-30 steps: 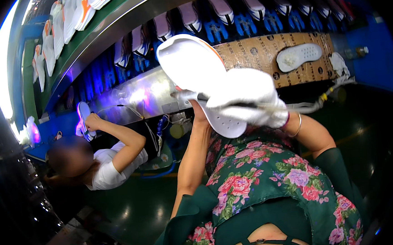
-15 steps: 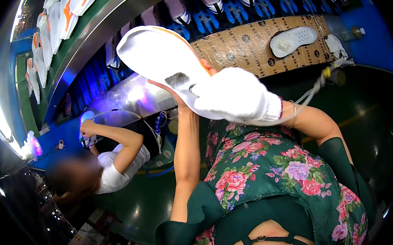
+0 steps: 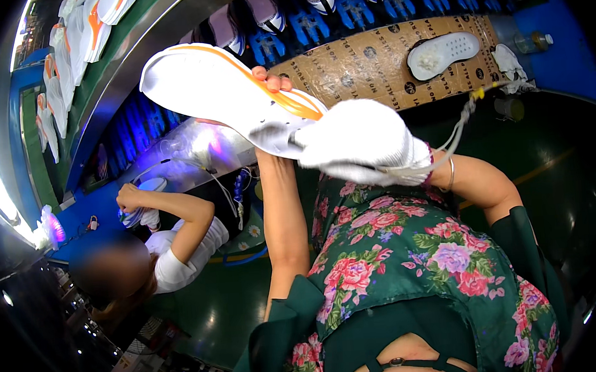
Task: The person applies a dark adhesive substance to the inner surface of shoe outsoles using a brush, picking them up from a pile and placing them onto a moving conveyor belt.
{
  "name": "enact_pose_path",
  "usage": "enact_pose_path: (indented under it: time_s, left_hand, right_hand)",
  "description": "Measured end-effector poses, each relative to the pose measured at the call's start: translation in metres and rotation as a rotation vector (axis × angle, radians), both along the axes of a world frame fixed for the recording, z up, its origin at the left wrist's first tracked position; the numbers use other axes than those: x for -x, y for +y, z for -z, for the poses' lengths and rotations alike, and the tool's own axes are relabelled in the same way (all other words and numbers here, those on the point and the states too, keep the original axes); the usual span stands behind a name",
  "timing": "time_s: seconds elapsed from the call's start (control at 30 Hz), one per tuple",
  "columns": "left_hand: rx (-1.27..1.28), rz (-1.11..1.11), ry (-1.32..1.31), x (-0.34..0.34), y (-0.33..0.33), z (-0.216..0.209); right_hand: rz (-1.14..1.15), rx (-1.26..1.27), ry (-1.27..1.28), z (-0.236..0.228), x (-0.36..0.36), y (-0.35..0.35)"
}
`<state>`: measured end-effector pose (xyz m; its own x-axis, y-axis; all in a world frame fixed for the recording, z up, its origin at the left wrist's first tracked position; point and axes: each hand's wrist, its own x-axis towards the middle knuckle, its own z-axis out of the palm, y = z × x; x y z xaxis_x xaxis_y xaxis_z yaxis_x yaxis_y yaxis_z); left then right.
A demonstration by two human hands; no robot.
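Observation:
I hold up a white shoe sole (image 3: 215, 95) with an orange stripe along its edge, tilted with its toe end to the upper left. My left hand (image 3: 271, 81) is bare and grips the sole from behind; only its fingertips show over the top edge. My right hand (image 3: 357, 144), in a white cotton glove, is closed over the sole's lower right end. A thin whitish cord (image 3: 457, 133) runs past my right wrist.
Behind the sole, a conveyor carries shoes on blue holders (image 3: 314, 22). A brown cardboard sheet (image 3: 365, 64) bears another white sole (image 3: 441, 55). A co-worker in a white shirt (image 3: 179, 260) at my left handles a sole (image 3: 140, 197). White soles (image 3: 74, 43) line a green rack at upper left.
The sole has moved up and to the left in the view and now lies flatter. My gloved right hand has slid toward its lower right end. The co-worker's arm has lowered slightly.

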<state>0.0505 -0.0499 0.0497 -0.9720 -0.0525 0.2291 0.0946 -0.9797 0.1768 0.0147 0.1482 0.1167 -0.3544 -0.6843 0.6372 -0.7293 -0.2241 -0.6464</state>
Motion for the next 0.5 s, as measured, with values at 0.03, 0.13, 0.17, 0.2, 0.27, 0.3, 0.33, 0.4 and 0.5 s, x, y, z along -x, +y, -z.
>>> enact_pose_path:
  time_s: [0.03,0.13,0.17,0.2,0.27,0.3,0.33,0.4,0.5]
  left_hand:
    - [-0.004,-0.013,-0.026,0.0,-0.001,0.001]
    - [-0.014,-0.032,-0.06,0.001,-0.003,0.003]
    - [-0.017,-0.007,-0.052,0.002,-0.005,0.004]
    - [-0.021,0.017,-0.043,0.004,-0.009,0.003]
    - [-0.031,0.005,-0.136,0.0,-0.008,0.0]
    - [0.015,0.032,-0.158,-0.001,-0.009,0.0]
    - [0.065,0.063,-0.169,0.002,-0.011,-0.003]
    - [0.133,0.091,-0.214,0.002,-0.02,0.0]
    - [0.081,0.109,-0.151,0.007,-0.017,-0.007]
  right_hand:
    - [0.057,0.019,-0.054,0.004,0.0,-0.003]
    - [0.004,-0.033,0.008,0.001,-0.019,0.0]
    - [-0.034,0.103,-0.028,0.003,-0.019,-0.002]
    - [-0.11,0.103,-0.095,0.003,-0.013,0.002]
    - [-0.146,0.083,-0.171,-0.004,0.001,0.003]
    - [-0.059,0.029,-0.148,-0.005,0.004,0.005]
    - [0.019,-0.018,0.01,0.0,0.003,0.004]
    - [0.061,-0.074,0.126,0.008,-0.011,0.002]
    - [-0.101,-0.04,-0.073,0.005,-0.024,0.005]
